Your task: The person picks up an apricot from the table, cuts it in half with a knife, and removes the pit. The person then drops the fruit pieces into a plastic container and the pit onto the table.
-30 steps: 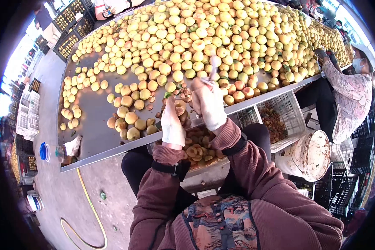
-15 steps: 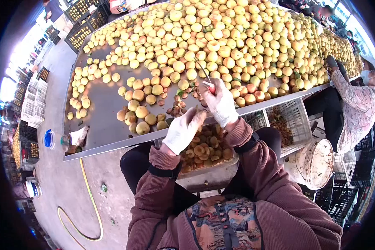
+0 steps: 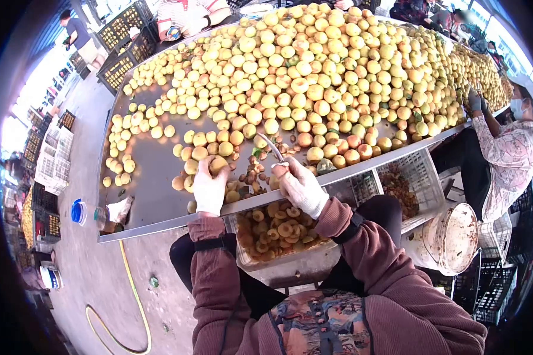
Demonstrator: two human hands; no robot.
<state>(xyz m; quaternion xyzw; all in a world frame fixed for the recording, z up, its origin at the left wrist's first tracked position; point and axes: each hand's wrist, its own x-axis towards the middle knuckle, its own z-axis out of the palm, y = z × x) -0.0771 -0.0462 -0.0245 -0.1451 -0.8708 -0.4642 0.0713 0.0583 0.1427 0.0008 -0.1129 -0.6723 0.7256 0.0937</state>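
- The 2 hands are apart, both in white gloves and both over the near edge of the metal table [image 3: 151, 198].
- The left hand [image 3: 210, 186] has its thumb and fingers against a fruit [image 3: 220, 164] at the near side of the loose group — I cannot tell whether they have closed on it.
- The right hand [image 3: 302, 186] is closed round the handle of a knife [image 3: 270, 145], its curved blade pointing up and away over the table.
- Between the hands, brown pits and scraps [image 3: 255, 172] lie on the metal, with a bit of green leaf among them.
- Behind them rises a big pile of yellow fruit [image 3: 314, 71], some blushed red; a thinner scatter runs down the table's left side.
- Below the table edge, between the person's knees, a bin [image 3: 257, 265] holds cut fruit halves [image 3: 278, 232].
- To the right, a pale crate [image 3: 425, 176] holds more brown scraps — beside it is a stained white bucket [image 3: 453, 239].
- At the table's right side sits a co-worker [image 3: 508, 148] in a mask and gloves.
- On the floor at left lies a yellow hose [image 3: 131, 290].
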